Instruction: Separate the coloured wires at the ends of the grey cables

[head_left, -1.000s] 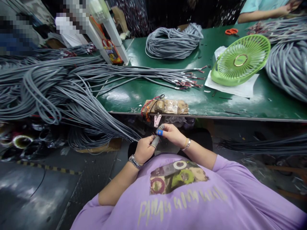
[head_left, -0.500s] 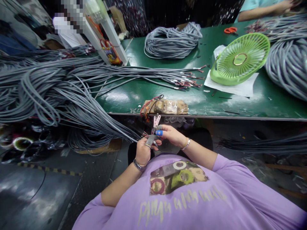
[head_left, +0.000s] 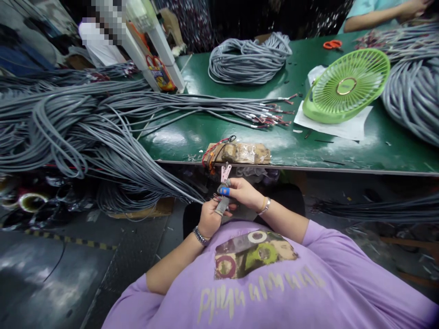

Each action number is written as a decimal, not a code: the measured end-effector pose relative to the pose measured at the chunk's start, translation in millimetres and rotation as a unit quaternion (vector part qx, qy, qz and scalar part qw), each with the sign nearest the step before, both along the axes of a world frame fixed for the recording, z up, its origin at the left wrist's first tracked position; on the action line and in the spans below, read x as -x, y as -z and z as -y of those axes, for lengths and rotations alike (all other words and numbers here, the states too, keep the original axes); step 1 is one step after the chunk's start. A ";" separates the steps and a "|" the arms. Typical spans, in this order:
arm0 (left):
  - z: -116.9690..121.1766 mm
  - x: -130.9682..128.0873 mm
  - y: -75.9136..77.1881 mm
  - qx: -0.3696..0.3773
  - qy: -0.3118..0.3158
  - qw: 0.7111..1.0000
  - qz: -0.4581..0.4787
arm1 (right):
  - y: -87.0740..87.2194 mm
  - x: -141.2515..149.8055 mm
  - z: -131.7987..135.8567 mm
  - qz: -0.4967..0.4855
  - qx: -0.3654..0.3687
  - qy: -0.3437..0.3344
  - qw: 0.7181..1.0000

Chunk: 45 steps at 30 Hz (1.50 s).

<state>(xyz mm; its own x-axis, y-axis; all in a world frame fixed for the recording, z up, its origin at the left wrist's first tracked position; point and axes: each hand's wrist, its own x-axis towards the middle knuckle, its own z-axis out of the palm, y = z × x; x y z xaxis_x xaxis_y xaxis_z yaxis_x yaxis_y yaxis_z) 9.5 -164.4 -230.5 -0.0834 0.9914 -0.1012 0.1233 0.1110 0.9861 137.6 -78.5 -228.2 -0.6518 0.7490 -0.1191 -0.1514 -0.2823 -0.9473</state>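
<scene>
My left hand (head_left: 210,218) is closed round the end of a grey cable (head_left: 194,197) that runs in from the bundle at the left. Thin reddish wires (head_left: 216,197) stick out at its fingertips, and a grey cover wraps its thumb. Close beside it, my right hand (head_left: 246,193) is pinched at the same wires; what exactly lies between its fingers is too small to make out. One of its fingers wears a blue wrap (head_left: 224,191). Just beyond those fingertips a pale pink clip (head_left: 226,172) points up, below the table edge.
A wooden block (head_left: 252,153) with red and black leads lies at the green table's (head_left: 298,155) front edge. Grey cables (head_left: 65,119) pile up at left; a coil (head_left: 248,59) lies behind. A green fan (head_left: 346,87), orange-handled scissors (head_left: 332,44) and a co-worker's arm (head_left: 373,19) are at right.
My left hand has moved slightly right and down, turning a little. My right hand stays close to it, its fingers shifted slightly. The view has moved a little.
</scene>
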 end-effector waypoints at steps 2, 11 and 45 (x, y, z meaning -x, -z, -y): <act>0.6 0.0 1.9 -0.005 -0.020 1.000 0.022 | 1.1 2.5 0.3 -0.014 0.026 0.038 0.999; -0.2 0.3 1.8 -0.004 -0.035 0.998 0.050 | 0.3 -3.2 2.8 -0.083 0.108 -0.040 0.990; 0.8 3.6 15.9 -0.026 -0.088 0.993 0.071 | 3.2 -7.1 3.2 -0.035 0.058 0.061 0.996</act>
